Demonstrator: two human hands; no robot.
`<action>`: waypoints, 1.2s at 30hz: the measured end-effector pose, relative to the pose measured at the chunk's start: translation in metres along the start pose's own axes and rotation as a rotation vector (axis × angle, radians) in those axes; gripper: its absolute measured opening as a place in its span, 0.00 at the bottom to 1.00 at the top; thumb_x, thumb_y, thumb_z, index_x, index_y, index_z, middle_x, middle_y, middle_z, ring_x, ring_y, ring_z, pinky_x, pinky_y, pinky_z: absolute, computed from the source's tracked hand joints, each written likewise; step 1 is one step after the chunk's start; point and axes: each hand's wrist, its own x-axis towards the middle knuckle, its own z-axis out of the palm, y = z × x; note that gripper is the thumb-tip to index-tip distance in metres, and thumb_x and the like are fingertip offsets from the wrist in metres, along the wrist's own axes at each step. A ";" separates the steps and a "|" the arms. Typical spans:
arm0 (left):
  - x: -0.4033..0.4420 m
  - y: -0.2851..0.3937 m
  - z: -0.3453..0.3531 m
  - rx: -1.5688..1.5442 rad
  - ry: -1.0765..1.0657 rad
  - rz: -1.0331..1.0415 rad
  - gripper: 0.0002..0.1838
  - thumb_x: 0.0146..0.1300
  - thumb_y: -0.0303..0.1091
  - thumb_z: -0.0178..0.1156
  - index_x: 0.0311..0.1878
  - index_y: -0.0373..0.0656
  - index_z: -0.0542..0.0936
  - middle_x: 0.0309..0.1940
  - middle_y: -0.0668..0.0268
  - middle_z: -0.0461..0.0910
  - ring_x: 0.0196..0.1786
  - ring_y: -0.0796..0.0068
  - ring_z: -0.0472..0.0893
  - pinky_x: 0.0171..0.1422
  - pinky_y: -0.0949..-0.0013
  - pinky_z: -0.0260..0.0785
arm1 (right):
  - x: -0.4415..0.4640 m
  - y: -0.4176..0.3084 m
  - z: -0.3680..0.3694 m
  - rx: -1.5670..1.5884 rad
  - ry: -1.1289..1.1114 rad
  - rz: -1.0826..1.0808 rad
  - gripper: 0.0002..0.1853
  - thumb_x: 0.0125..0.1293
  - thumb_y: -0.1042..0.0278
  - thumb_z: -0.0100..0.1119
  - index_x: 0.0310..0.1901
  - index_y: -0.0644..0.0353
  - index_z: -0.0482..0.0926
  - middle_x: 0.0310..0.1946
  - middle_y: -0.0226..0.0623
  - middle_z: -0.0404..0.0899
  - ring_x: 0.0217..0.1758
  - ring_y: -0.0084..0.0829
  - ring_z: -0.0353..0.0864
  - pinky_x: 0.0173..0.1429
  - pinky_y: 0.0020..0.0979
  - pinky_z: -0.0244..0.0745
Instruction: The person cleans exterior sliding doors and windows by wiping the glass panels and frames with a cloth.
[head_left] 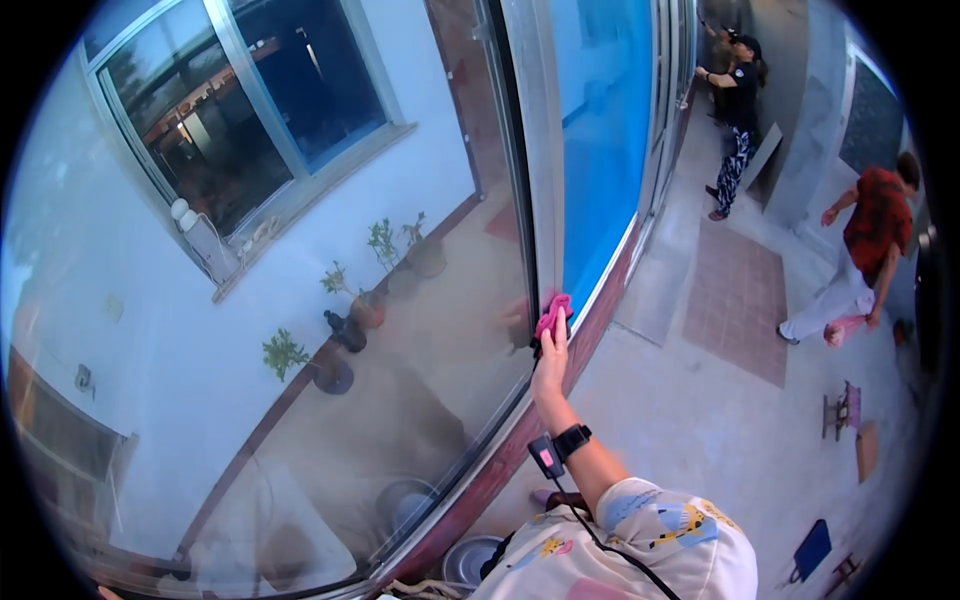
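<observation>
My right hand (549, 355) presses a bright pink cloth (553, 312) against the window frame (545, 200), low beside the edge of the large glass pane (400, 330). Its fingers lie over the cloth, and a black band with a small box sits around the wrist. Faint in the glass is a reflection of the hand. Of my left hand (107, 593), only a sliver of skin shows at the bottom left edge, so its fingers cannot be made out.
Blue-tinted glass (600, 130) continues right of the frame. A metal basin (470, 560) stands below the sill. A person in black (742, 100) reaches toward the windows farther along; another in a red shirt (875, 220) holds a pink cloth. A small stool (848, 408) stands at right.
</observation>
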 end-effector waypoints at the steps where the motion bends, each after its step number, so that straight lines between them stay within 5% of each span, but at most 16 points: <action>1: 0.003 0.004 -0.003 -0.002 -0.013 -0.007 0.36 0.71 0.50 0.46 0.70 0.30 0.54 0.69 0.41 0.55 0.70 0.38 0.56 0.71 0.45 0.48 | 0.005 -0.022 0.020 -0.300 -0.056 -0.221 0.27 0.71 0.76 0.42 0.71 0.60 0.56 0.73 0.37 0.51 0.77 0.33 0.47 0.76 0.32 0.43; 10: 0.009 -0.004 -0.001 -0.018 0.034 0.051 0.31 0.72 0.45 0.47 0.67 0.29 0.61 0.67 0.40 0.59 0.68 0.41 0.60 0.70 0.49 0.56 | 0.183 -0.320 0.240 -0.470 -0.436 -1.373 0.23 0.70 0.74 0.44 0.66 0.57 0.66 0.69 0.43 0.61 0.75 0.43 0.54 0.74 0.36 0.50; 14: 0.014 -0.002 -0.008 0.074 -0.024 0.046 0.32 0.72 0.49 0.44 0.68 0.31 0.60 0.68 0.42 0.58 0.69 0.43 0.59 0.71 0.49 0.52 | 0.233 -0.454 0.354 -0.544 -0.384 -1.629 0.22 0.71 0.66 0.46 0.66 0.51 0.67 0.70 0.40 0.60 0.73 0.38 0.58 0.73 0.32 0.52; 16: 0.001 -0.013 -0.003 0.159 0.016 -0.044 0.33 0.71 0.54 0.43 0.66 0.34 0.65 0.64 0.47 0.66 0.66 0.50 0.67 0.68 0.50 0.58 | 0.264 -0.518 0.403 -0.537 -0.499 -1.550 0.23 0.71 0.67 0.46 0.67 0.52 0.65 0.69 0.41 0.60 0.74 0.38 0.57 0.73 0.32 0.50; 18: 0.003 -0.012 -0.006 0.086 -0.075 -0.084 0.36 0.71 0.55 0.41 0.69 0.32 0.60 0.68 0.41 0.57 0.72 0.44 0.56 0.74 0.44 0.40 | 0.290 -0.567 0.440 -0.608 -0.495 -1.569 0.26 0.70 0.61 0.44 0.68 0.56 0.61 0.67 0.49 0.61 0.73 0.42 0.57 0.73 0.32 0.52; 21: 0.001 -0.011 -0.008 0.120 -0.076 -0.075 0.36 0.70 0.56 0.42 0.69 0.33 0.60 0.68 0.43 0.59 0.71 0.45 0.57 0.74 0.43 0.41 | 0.292 -0.604 0.470 -0.606 -0.539 -1.378 0.26 0.68 0.64 0.44 0.68 0.52 0.61 0.61 0.50 0.70 0.63 0.42 0.69 0.66 0.35 0.63; 22: 0.000 -0.012 -0.008 0.125 -0.090 -0.076 0.36 0.70 0.56 0.41 0.69 0.33 0.60 0.68 0.43 0.59 0.71 0.45 0.57 0.74 0.43 0.41 | 0.302 -0.611 0.480 -0.623 -0.450 -1.501 0.26 0.68 0.63 0.43 0.68 0.52 0.61 0.58 0.50 0.72 0.60 0.42 0.72 0.63 0.35 0.65; 26: -0.001 -0.018 -0.006 0.158 -0.086 -0.067 0.37 0.70 0.57 0.39 0.69 0.33 0.60 0.69 0.43 0.58 0.71 0.43 0.56 0.74 0.43 0.43 | 0.263 -0.637 0.490 -0.737 -0.428 -1.254 0.26 0.69 0.61 0.39 0.69 0.46 0.59 0.50 0.51 0.76 0.50 0.45 0.77 0.50 0.42 0.73; 27: 0.000 -0.018 -0.004 0.153 -0.095 -0.077 0.38 0.70 0.57 0.38 0.70 0.33 0.59 0.69 0.43 0.57 0.72 0.43 0.56 0.74 0.44 0.43 | 0.304 -0.653 0.512 -0.758 -0.390 -1.450 0.27 0.69 0.61 0.38 0.70 0.44 0.58 0.46 0.49 0.77 0.44 0.42 0.79 0.41 0.42 0.75; 30: 0.000 -0.017 -0.001 0.132 -0.100 -0.105 0.39 0.70 0.59 0.38 0.70 0.32 0.57 0.70 0.42 0.55 0.72 0.43 0.55 0.74 0.45 0.44 | 0.257 -0.646 0.497 -0.692 -0.554 -1.159 0.27 0.67 0.63 0.39 0.69 0.47 0.59 0.38 0.42 0.78 0.30 0.34 0.77 0.27 0.37 0.71; 31: -0.001 -0.015 -0.002 0.124 -0.108 -0.089 0.39 0.70 0.59 0.38 0.70 0.32 0.57 0.70 0.42 0.55 0.72 0.43 0.55 0.74 0.45 0.44 | 0.250 -0.635 0.492 -0.594 -0.589 -1.247 0.27 0.68 0.63 0.38 0.69 0.49 0.59 0.35 0.39 0.77 0.26 0.31 0.74 0.26 0.33 0.69; 34: 0.001 -0.011 -0.008 0.152 -0.191 -0.113 0.39 0.70 0.58 0.38 0.71 0.32 0.54 0.71 0.41 0.50 0.73 0.44 0.51 0.75 0.45 0.40 | 0.252 -0.605 0.454 -0.601 -0.671 -1.328 0.28 0.70 0.62 0.40 0.71 0.49 0.56 0.39 0.38 0.76 0.31 0.25 0.73 0.31 0.28 0.69; 35: 0.001 -0.007 -0.004 0.113 -0.102 -0.084 0.37 0.71 0.55 0.40 0.70 0.32 0.57 0.70 0.42 0.54 0.72 0.43 0.54 0.73 0.46 0.45 | 0.245 -0.590 0.425 -0.709 -0.693 -1.119 0.28 0.72 0.62 0.41 0.72 0.50 0.53 0.44 0.39 0.75 0.37 0.25 0.73 0.37 0.28 0.70; 36: 0.002 -0.007 -0.001 0.066 -0.022 -0.044 0.34 0.72 0.53 0.42 0.69 0.32 0.60 0.68 0.42 0.58 0.70 0.43 0.58 0.71 0.46 0.50 | 0.226 -0.560 0.401 -0.676 -0.699 -1.132 0.28 0.72 0.62 0.41 0.72 0.51 0.53 0.47 0.40 0.75 0.42 0.25 0.73 0.45 0.28 0.71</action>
